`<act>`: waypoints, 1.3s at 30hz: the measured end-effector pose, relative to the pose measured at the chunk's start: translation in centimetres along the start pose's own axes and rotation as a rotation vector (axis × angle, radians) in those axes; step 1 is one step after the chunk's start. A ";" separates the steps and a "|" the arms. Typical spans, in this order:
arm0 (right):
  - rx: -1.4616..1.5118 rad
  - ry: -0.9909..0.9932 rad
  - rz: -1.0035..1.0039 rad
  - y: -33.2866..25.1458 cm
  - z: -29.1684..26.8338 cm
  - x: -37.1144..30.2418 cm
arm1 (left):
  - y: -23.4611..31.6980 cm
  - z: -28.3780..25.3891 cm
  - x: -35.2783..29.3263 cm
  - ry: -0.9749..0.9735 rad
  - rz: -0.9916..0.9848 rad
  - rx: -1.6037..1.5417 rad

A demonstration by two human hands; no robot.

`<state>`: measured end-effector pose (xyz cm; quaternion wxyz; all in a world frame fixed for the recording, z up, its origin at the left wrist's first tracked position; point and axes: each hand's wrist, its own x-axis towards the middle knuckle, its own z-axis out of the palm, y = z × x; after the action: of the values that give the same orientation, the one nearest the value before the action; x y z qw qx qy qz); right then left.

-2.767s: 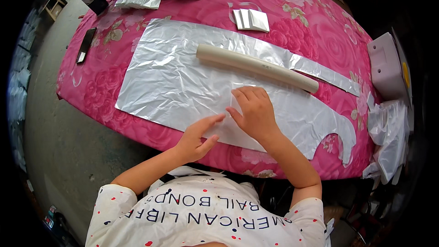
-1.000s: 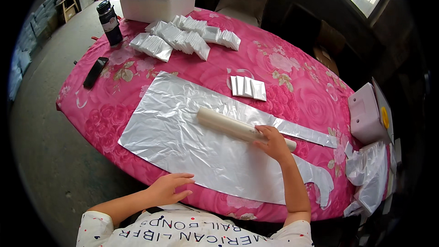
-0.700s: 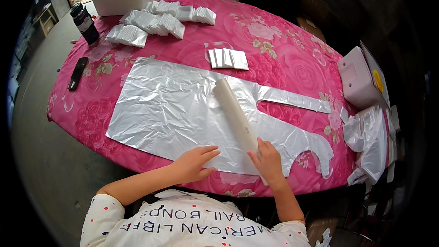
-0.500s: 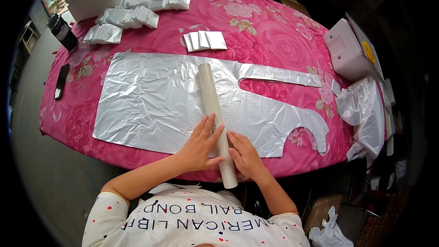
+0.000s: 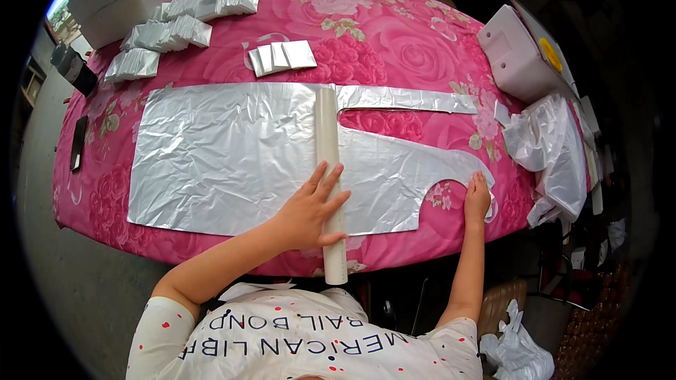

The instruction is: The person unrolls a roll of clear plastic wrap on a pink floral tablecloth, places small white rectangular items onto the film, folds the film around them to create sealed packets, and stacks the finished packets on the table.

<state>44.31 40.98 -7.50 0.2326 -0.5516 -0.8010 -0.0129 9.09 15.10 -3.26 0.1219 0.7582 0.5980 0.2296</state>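
Observation:
A thin silvery-white plastic apron (image 5: 225, 162) lies spread flat and lightly creased, its straps and curved neck end toward the right. Across its middle rests a long whitish plastic tube (image 5: 327, 127), its near end jutting past the table edge. My left hand (image 5: 315, 207) presses on the tube with fingers spread. At the right end of the apron my right hand (image 5: 478, 197) touches the curved strap, its fingers stretched out and lying close together; what is under them is hidden.
A pink floral cloth covers the table (image 5: 415, 35). Rows of folded silvery packets (image 5: 169, 34) and a smaller group (image 5: 282, 58) lie at the back. Around them are a foam box (image 5: 123, 0), a dark bottle (image 5: 73, 69), a phone (image 5: 79, 142), a pale bin (image 5: 521, 56) and plastic bags (image 5: 553, 148).
My right hand has left the tube and moved right to the apron's curved strap. The tube has turned to lie straighter across the apron, my left hand still on it. The view has shifted slightly.

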 end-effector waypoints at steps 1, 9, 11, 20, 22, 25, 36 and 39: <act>0.011 0.039 0.000 -0.2 -0.2 0.0 | 0.0 0.0 0.0 0.005 0.002 0.000; 0.399 0.045 0.078 -11.1 -4.9 -1.5 | 0.1 -0.1 0.1 0.027 0.027 0.000; 0.710 -0.094 0.097 -16.0 -5.4 -3.2 | -0.2 0.0 0.0 0.110 -0.004 -0.135; 0.978 -0.627 -0.457 -29.6 -6.6 -9.6 | -2.4 -4.7 -0.5 -0.243 -0.669 -1.270; 0.970 -0.691 -0.479 -29.9 -7.7 -9.8 | -6.0 -6.1 -3.4 -0.198 -0.640 -1.194; 0.814 -0.510 -0.500 -28.5 -7.9 -10.8 | -10.7 -11.9 -8.1 -0.067 -0.826 -1.013; 0.262 -0.968 -0.046 -27.6 -8.0 -13.9 | -9.3 -15.2 -10.9 0.309 -0.487 0.344; 0.312 -0.988 -0.020 -27.9 -7.9 -13.9 | -5.1 -9.8 -6.4 0.278 -0.251 -0.053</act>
<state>26.26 15.69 0.72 -0.0941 -0.4429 -0.8129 0.3663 -1.24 9.40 1.55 0.0858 0.6350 0.6927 0.3309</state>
